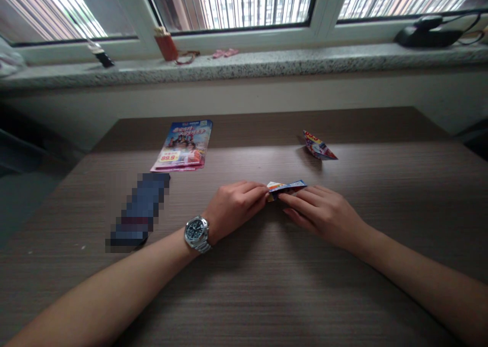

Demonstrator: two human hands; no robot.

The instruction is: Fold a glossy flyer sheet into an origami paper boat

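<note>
Between my two hands, just above or on the table, is a small folded piece of colourful printed paper. My left hand, with a metal watch on its wrist, pinches the paper's left end. The fingers of my right hand are closed on its right end and near edge, hiding part of it. Farther back to the right, a folded paper shape made of similar printed paper stands on the table, pointed at its ends.
Printed flyers lie stacked at the table's back left. A blurred-out dark blue oblong object lies nearer. Along the granite windowsill stand a red case, a small dark-based bottle, pink items and a black device with cables.
</note>
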